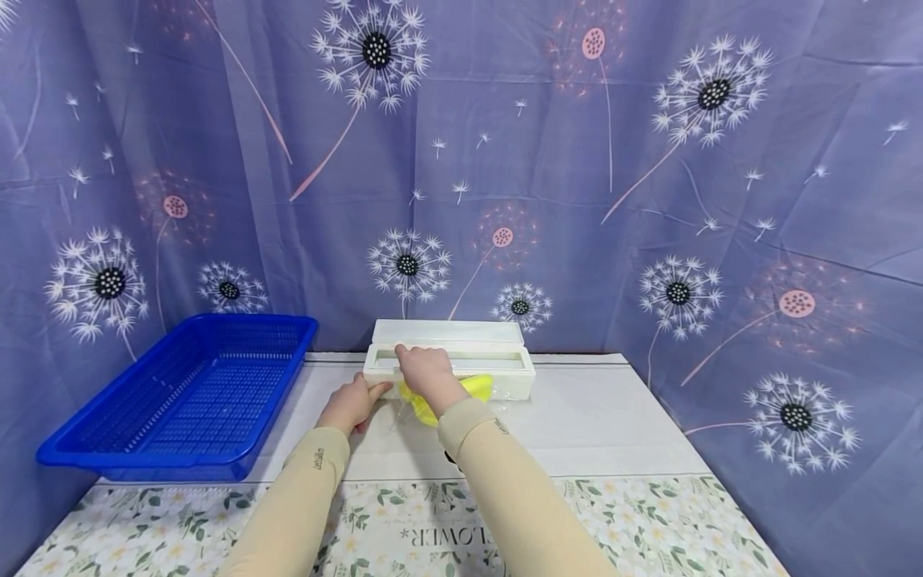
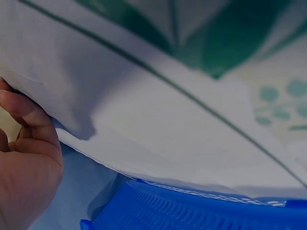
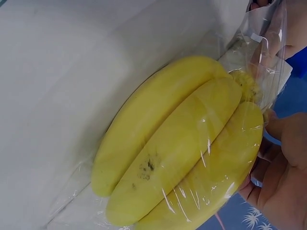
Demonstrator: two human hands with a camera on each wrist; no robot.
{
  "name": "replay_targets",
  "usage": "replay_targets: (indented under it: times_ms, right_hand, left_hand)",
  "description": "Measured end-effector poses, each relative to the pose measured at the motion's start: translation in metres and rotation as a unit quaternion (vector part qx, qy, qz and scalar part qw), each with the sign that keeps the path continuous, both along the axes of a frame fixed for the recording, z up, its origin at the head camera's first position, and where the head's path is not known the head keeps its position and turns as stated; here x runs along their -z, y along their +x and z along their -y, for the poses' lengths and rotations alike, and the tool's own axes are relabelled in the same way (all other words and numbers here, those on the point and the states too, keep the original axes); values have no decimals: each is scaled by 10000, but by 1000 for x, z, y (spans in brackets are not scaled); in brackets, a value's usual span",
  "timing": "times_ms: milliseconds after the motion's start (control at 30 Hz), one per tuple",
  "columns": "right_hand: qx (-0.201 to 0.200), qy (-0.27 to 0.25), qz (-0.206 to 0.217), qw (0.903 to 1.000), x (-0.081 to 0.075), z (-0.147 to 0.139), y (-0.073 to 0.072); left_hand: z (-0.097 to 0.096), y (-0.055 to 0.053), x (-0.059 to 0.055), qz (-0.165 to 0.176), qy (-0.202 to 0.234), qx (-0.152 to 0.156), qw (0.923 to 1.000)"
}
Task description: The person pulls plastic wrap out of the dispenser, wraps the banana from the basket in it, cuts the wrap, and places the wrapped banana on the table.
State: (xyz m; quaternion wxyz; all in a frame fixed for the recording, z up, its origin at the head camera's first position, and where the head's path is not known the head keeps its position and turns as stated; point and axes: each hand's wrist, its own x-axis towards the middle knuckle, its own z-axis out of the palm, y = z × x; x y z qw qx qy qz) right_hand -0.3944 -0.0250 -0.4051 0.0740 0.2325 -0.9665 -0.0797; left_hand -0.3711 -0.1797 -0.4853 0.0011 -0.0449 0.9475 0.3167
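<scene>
The bananas lie in or under clear film, in front of the long white box and partly hidden below the right wrist. I cannot tell surely if they rest fully on the worktop. The lid of the box stands open at the back.

The left hand grips the left end of the box, with the thumb laid along its front. The right hand is at the front edge of the box opening, its fingers curled just beside the bananas; what exactly they pinch, I cannot tell. To the left stands the blue basket, well apart from the box.

In my judgement the bunch is rather light and firm, but real fruit would bruise under strong pressing; one banana has dark marks. The film looks thin, shiny and slippery, and it may cling or tear. The best hold is probably around the joined stem end, or with a flat palm under the middle, without squeezing. The film should be taken by its edge, pulled evenly.
</scene>
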Motion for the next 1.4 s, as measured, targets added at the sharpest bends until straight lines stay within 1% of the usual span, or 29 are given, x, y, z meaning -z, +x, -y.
replay_targets:
  times_ms: [133,467,967,1167,1400]
  right_hand:
    - [19,9,44,10000,-1,-1,1]
    - [42,59,127,9999,-2,-1,2]
    - [-60,237,176,9995,-5,-7,2]
    - [-37,199,267,9994,-7,-10,1]
    - [-48,192,250,9995,-5,-13,0]
  left_hand:
    - [0,0,0,18,6,-3,10000]
    - [0,1,-1,22,184,14,9998]
    - [0,-1,-2,52,157,17,9999]
    - [1,-1,-2,94,143,-9,9999]
    - [2,-2,1,162,65,-10,9998]
